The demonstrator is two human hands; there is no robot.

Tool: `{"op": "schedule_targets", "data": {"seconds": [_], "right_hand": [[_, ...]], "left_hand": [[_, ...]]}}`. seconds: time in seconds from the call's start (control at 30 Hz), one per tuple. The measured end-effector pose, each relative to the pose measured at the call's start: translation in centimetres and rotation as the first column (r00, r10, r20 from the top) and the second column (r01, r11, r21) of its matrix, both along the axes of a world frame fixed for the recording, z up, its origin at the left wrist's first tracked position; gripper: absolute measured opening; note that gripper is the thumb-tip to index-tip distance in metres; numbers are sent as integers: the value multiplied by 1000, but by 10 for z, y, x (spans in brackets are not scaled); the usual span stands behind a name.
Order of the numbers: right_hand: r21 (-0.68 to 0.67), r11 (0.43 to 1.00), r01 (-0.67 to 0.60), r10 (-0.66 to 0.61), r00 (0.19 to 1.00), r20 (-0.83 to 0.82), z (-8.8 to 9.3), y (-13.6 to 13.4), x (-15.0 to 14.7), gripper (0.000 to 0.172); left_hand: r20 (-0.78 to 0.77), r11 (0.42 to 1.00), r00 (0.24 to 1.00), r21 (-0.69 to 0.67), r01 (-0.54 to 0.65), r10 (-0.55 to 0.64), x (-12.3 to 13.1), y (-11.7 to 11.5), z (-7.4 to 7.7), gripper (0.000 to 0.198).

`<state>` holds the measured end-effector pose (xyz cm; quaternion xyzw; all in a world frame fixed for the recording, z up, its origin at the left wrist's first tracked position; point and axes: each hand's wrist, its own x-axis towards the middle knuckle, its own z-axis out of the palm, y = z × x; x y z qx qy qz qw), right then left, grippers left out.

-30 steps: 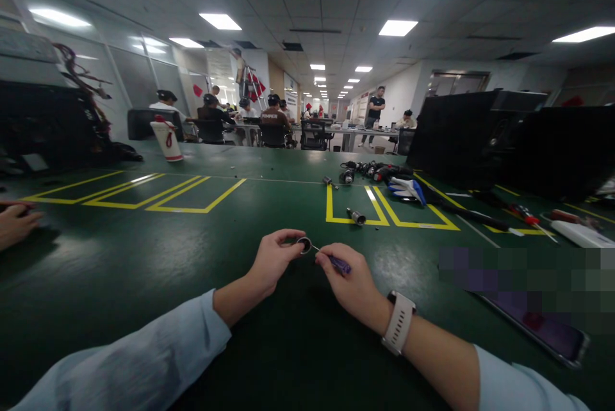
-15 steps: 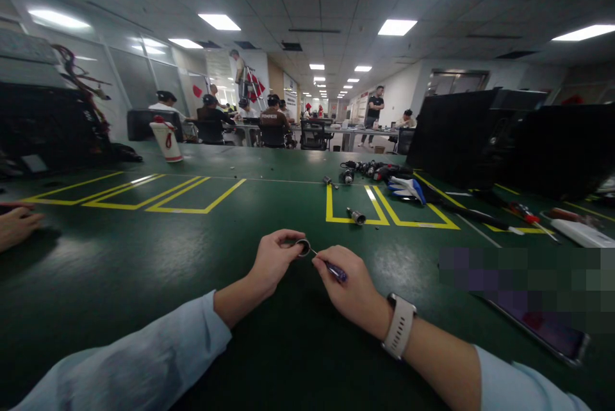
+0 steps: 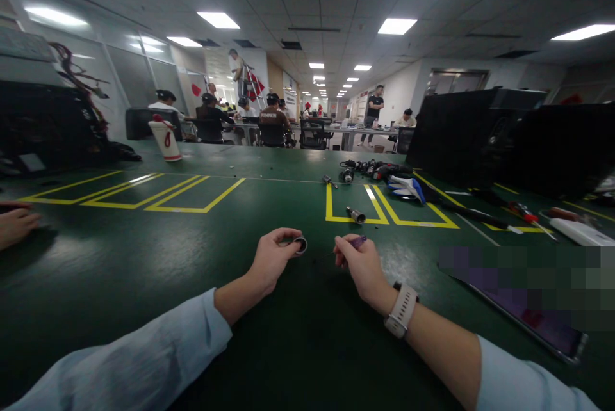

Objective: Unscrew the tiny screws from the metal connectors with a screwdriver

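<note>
My left hand (image 3: 273, 258) pinches a small metal ring-shaped part (image 3: 300, 245), its round opening turned towards the right. A gap to the right of it, my right hand (image 3: 361, 264) is closed around a small screwdriver (image 3: 358, 242) with a purple handle. The thin shaft points left towards the ring and is partly blurred. Beyond my hands a metal cylindrical part (image 3: 356, 215) lies on its side within a yellow taped outline. Another small metal part (image 3: 329, 181) lies farther back.
On the green table (image 3: 168, 283), a blue-and-white glove (image 3: 406, 188) lies near dark tools. A red-handled screwdriver (image 3: 526, 212) and a phone (image 3: 533, 318) are at right. A paper cup (image 3: 166, 140) stands back left. Another person's hand (image 3: 18, 225) rests at the left edge.
My right hand has moved right and slightly up with the screwdriver, away from the ring. The ring has shifted slightly in my left hand, which has stayed nearly still.
</note>
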<state>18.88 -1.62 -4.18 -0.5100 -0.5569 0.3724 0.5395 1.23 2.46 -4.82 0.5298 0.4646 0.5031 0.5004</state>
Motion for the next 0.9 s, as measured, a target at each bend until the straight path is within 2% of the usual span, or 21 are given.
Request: {"op": "schedule_targets", "data": {"seconds": [0.17,0.43,0.67,0.9], "right_hand": [[18,999,-28,28,1000,12,-8,3,-4,30],[56,998,-4,-1,996,88,-8,5,-8,31],[34,999,-7,6,999,41,-1,1,-10,31],[56,998,-35,37,999,-39,-4,2,-7,31]], "left_hand": [[85,999,996,-30,38,-35,8,-5,1,19],[57,997,997,-47,54,-52,18,-15,11,15],[75,996,995,-58,64,-60,14,-10,6,15],[76,993,997,-112,24,-15,15,-14,14,19]]}}
